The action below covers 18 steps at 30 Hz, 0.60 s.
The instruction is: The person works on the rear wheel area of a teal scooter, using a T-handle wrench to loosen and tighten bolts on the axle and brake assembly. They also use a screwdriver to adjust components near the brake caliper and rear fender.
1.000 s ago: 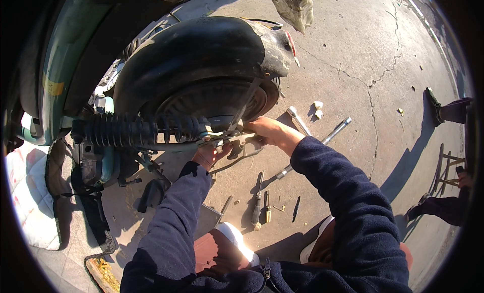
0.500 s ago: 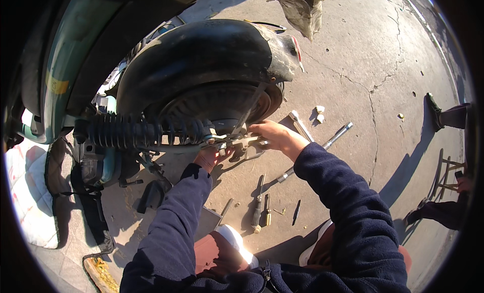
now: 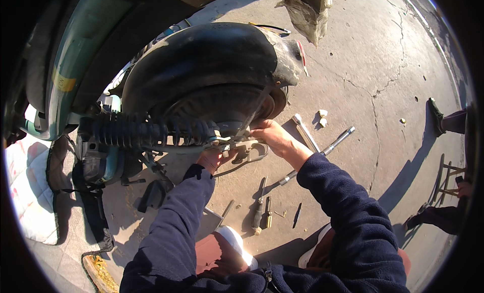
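Observation:
The rear wheel [image 3: 201, 104] of a scooter or motorbike sits under a black mudguard [image 3: 201, 61]. A black coil-spring shock absorber [image 3: 151, 131] runs to the axle end. My right hand [image 3: 276, 138] is closed, its fingers pinching the metal bracket [image 3: 247, 146] at the axle, beside the wheel hub. A looped metal end [image 3: 260, 153] shows just below those fingers. From below, my left hand [image 3: 213, 160] reaches to the same fittings, under the lower end of the shock absorber. Its fingertips are hidden behind the metal parts.
On the concrete lie a long socket bar [image 3: 333, 148], a wrench [image 3: 305, 132], screwdrivers [image 3: 258, 215] and a dark pen-like stick [image 3: 297, 215]. A quilted cloth [image 3: 30, 192] lies at left. Another person's legs [image 3: 451, 122] and a small stool [image 3: 447, 179] are at right.
The whole view has shifted slightly, so the scene sits a little lower and to the right. My right hand stays at the bracket, with more of the looped metal end showing below it.

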Each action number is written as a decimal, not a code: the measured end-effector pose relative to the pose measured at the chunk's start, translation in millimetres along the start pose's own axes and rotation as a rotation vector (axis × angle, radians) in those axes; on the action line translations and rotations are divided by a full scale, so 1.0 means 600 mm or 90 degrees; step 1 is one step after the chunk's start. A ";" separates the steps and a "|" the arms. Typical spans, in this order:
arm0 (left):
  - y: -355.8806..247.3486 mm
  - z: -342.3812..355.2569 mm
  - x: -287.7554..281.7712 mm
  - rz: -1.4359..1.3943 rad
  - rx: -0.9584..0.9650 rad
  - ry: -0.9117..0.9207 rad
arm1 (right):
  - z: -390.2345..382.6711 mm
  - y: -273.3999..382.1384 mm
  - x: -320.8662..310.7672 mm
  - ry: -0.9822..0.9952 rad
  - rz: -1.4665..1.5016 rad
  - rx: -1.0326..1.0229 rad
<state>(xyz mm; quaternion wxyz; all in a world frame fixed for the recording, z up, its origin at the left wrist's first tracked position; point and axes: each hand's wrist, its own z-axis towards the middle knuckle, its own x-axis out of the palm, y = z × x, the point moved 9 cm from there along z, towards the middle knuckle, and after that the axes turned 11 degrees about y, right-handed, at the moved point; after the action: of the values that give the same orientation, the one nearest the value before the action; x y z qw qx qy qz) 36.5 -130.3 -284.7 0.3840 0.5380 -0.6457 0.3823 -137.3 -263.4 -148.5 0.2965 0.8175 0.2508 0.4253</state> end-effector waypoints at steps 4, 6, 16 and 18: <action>-0.002 -0.023 -0.003 0.074 -0.010 -0.155 | -0.005 -0.012 -0.030 -0.121 0.032 -0.030; 0.009 -0.043 0.025 0.111 -0.004 -0.180 | -0.010 -0.021 -0.035 -0.139 -0.046 0.019; -0.006 -0.027 0.021 0.306 0.034 -0.098 | -0.022 0.016 -0.010 -0.097 -0.184 -0.122; -0.004 -0.017 0.008 0.181 0.025 -0.047 | -0.022 0.029 -0.015 -0.112 -0.184 -0.186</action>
<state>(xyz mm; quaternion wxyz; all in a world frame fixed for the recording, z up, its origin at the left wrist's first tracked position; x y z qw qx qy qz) 39.3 -123.5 -275.9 0.2919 0.4620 -0.7214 0.4253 -150.5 -277.7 -135.3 0.4906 0.7551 0.2745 0.3372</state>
